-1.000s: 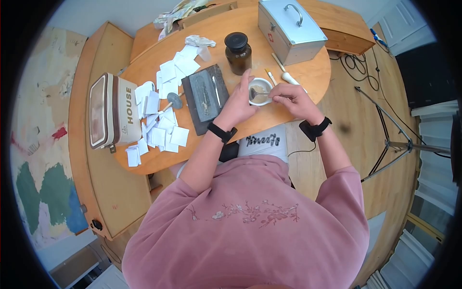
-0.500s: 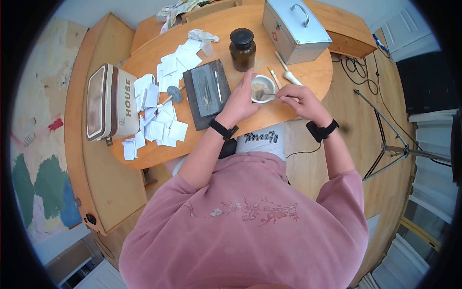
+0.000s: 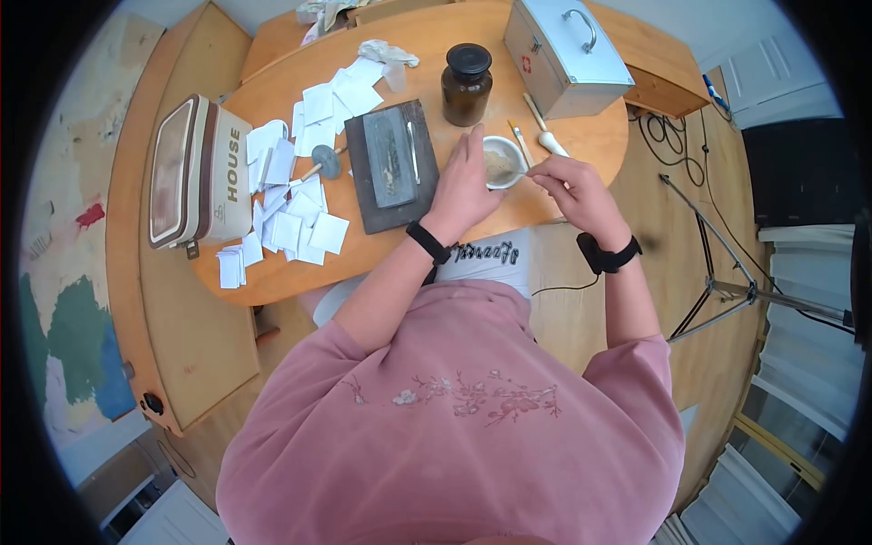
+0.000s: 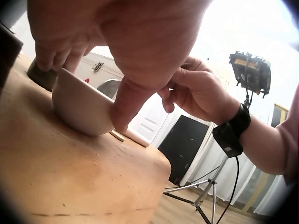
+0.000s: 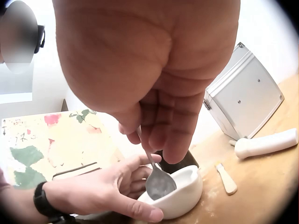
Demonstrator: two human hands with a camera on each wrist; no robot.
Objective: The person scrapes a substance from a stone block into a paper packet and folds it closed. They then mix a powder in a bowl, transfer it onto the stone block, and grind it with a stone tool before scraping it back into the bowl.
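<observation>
My left hand [image 3: 463,186] grips a small white mortar [image 5: 187,198] with a pouring lip, thumb on one side and fingers on the other. Pale tan powder [image 3: 498,165] lies inside it. Between thumb and fingertips, my right hand [image 3: 581,195] pinches a metal spoon [image 5: 161,183]. The spoon dips steeply into the mortar, its bowl near the wall by the left thumb in the right wrist view. Just beyond the mortar lie a brush [image 3: 519,141] and a white pestle [image 3: 551,143] with a wooden handle. A brown lidded jar [image 3: 467,91] stands behind the left fingers.
Left of the mortar, a grey slab [image 3: 392,163] lies on a dark board with a slim metal tool [image 3: 413,150] on it. Farther left are a grey-headed mallet [image 3: 324,162], many white papers [image 3: 304,222] and a "HOUSE" case [image 3: 204,173]. A metal box [image 3: 572,59] stands back right.
The spoon has shifted rightward within the mortar, and less of its bowl shows from above. The left hand keeps its hold. The whole head view has drifted slightly.
</observation>
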